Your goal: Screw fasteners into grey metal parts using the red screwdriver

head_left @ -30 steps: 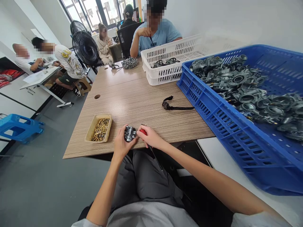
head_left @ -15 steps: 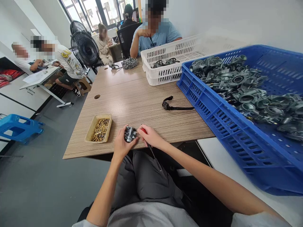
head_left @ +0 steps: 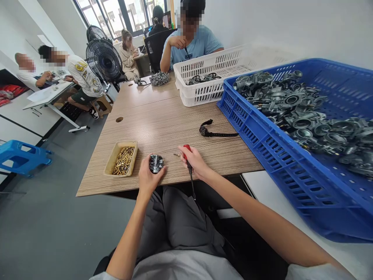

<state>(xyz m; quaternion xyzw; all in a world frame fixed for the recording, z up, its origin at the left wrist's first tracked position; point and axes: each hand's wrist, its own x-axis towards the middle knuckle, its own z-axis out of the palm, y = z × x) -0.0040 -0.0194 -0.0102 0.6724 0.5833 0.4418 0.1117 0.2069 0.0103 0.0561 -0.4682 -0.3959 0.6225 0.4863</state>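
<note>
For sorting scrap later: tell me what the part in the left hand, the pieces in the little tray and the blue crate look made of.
Part in the left hand: grey cast metal, perhaps aluminium or zinc alloy; dull matte surface. Pieces in the little tray: likely brass, shiny yellow-gold, though plating is possible. Blue crate: moulded plastic; uniform colour, slotted walls.
</note>
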